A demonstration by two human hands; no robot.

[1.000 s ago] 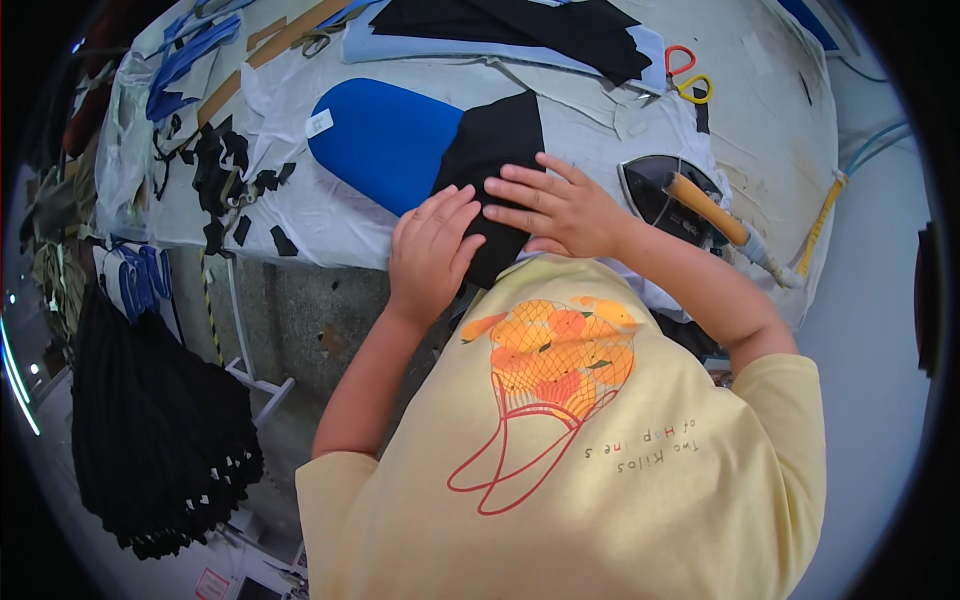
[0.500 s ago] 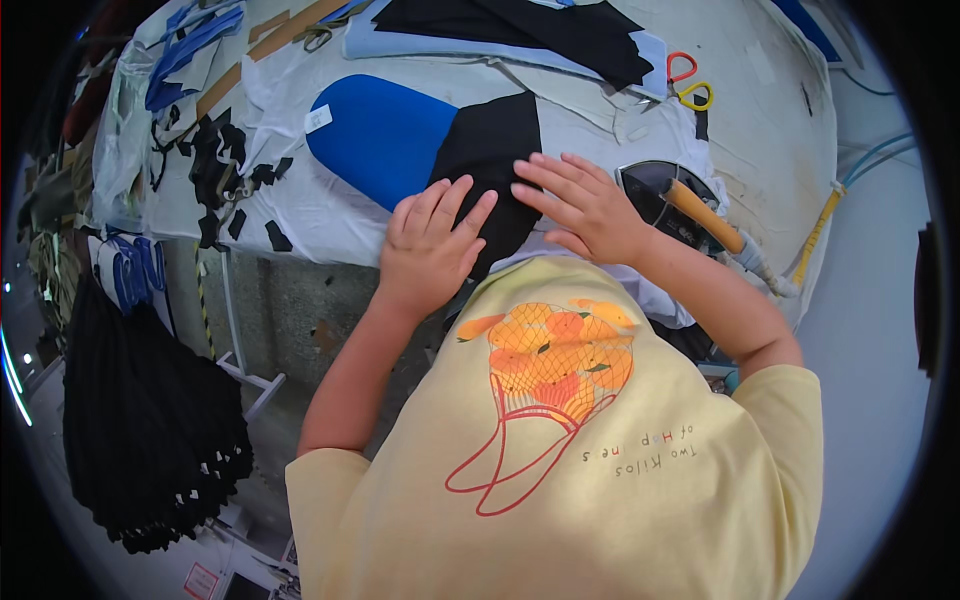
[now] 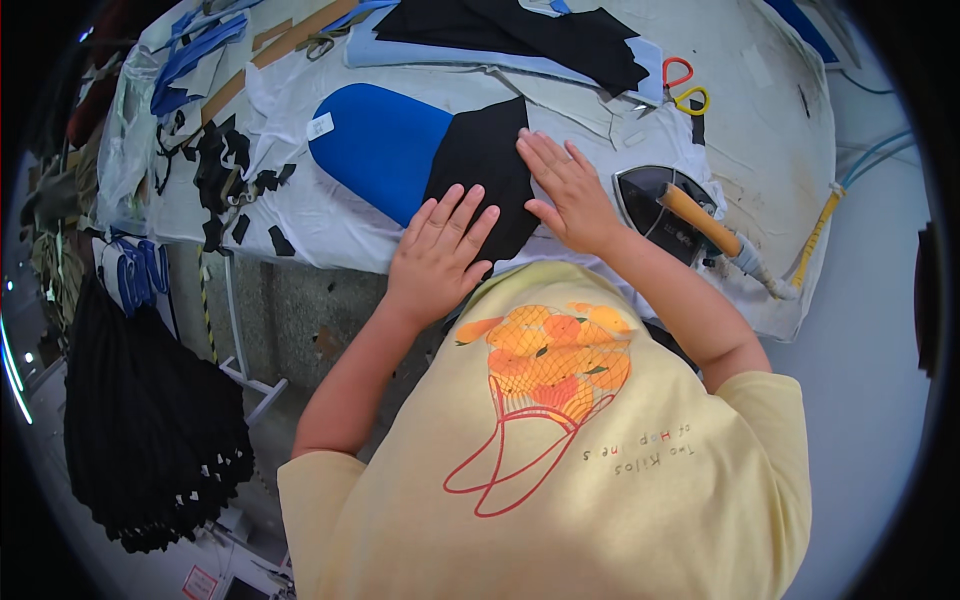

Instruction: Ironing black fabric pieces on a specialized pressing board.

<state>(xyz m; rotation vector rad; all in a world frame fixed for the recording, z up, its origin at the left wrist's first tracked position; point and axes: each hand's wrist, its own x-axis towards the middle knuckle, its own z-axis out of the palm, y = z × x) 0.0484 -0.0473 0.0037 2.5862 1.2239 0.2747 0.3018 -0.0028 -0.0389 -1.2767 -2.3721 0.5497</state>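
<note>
A piece of black fabric lies over the right end of a blue rounded board, which has a small white tag at its far left edge. My left hand rests flat on the near left part of the fabric, fingers spread. At the fabric's right edge my right hand lies with its fingers stretched out, the fingertips on or beside that edge. Neither hand grips anything. What part of the board lies beneath the fabric is hidden.
An iron with a wooden handle stands just right of my right hand. Scissors with red and yellow handles lie beyond it. Black fabric pieces are stacked at the back; black scraps lie left. Black cloth hangs below the table's left side.
My right hand has moved slightly nearer and right, out to the fabric's edge. My left hand has slid a little right and nearer, lying flatter. The black fabric looks smoother.
</note>
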